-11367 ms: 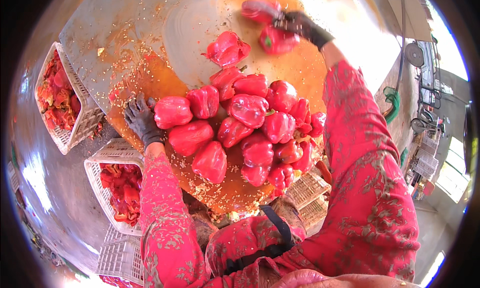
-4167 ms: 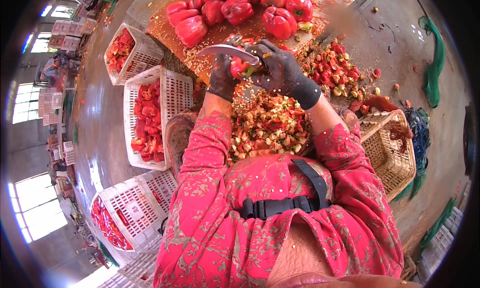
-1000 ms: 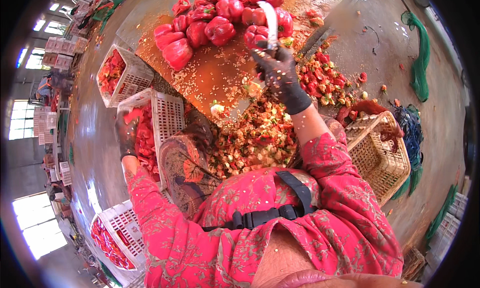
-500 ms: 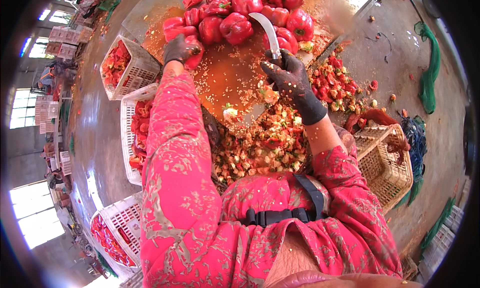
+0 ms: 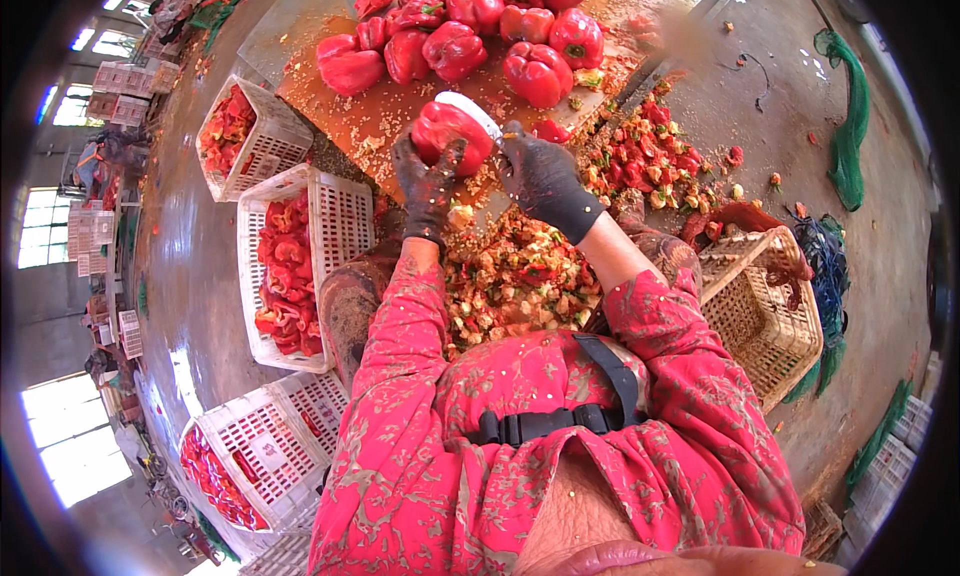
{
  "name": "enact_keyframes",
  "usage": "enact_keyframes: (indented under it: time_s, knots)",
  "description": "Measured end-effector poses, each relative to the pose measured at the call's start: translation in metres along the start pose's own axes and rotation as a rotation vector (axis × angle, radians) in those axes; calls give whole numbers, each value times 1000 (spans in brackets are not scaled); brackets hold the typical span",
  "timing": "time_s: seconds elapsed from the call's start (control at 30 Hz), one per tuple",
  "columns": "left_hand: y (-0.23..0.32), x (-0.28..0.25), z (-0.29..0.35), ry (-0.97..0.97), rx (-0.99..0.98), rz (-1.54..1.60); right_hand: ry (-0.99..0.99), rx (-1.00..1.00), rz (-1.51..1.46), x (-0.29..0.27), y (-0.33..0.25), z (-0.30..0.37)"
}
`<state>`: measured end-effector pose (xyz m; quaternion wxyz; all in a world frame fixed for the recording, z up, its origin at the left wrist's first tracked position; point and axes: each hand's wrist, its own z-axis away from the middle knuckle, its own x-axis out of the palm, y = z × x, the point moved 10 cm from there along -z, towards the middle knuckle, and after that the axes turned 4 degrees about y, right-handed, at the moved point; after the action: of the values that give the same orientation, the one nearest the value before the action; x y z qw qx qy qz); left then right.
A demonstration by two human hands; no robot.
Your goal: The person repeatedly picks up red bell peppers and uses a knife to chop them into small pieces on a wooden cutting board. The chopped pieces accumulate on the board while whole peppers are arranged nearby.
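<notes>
In my gloved left hand (image 5: 428,188) I hold a red bell pepper (image 5: 450,136) above the near part of the work board. My gloved right hand (image 5: 545,176) grips a knife with a curved, pale blade (image 5: 468,109). The blade lies against the far side of the pepper; its tip is hidden or blends into the pepper's top. Beyond my hands, several whole red peppers (image 5: 455,51) are heaped on the wet, seed-strewn board (image 5: 345,126). Below my hands lies a pile of pepper cores and scraps (image 5: 520,286).
On my left stand white plastic crates (image 5: 345,221) with cut red peppers, one more crate (image 5: 270,141) farther off and another (image 5: 265,451) nearer. A tipped beige basket (image 5: 765,316) is at right, beside more scraps (image 5: 650,161) and green netting (image 5: 850,126).
My left hand has come back from the heap toward me with a pepper in it. My right hand has moved left and nearer, bringing the knife blade against that pepper.
</notes>
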<state>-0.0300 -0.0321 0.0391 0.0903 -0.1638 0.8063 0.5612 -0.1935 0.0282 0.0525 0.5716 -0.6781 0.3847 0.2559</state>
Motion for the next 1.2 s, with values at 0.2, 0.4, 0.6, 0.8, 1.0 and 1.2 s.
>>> enact_keyframes:
  time_s: [0.2, 0.4, 0.6, 0.8, 1.0, 1.2]
  knots:
    - [-9, 7, 2, -79, 24, -48, -26, -27, 219, 9, -6, -2]
    - [-9, 9, 4, -106, 72, -93, 16, -48, 288, 9, -6, -6]
    - [-22, 32, 11, -312, -50, -220, 28, -74, 362, 11, -6, -7]
    - [-13, 34, 5, -251, 34, -23, 98, 17, 231, -11, 6, -11]
    - [10, 59, -29, -474, 235, 76, 161, 149, -34, -28, 34, -7]
    - [2, 88, -6, -625, -148, 455, 232, 174, -469, 6, 70, -14]
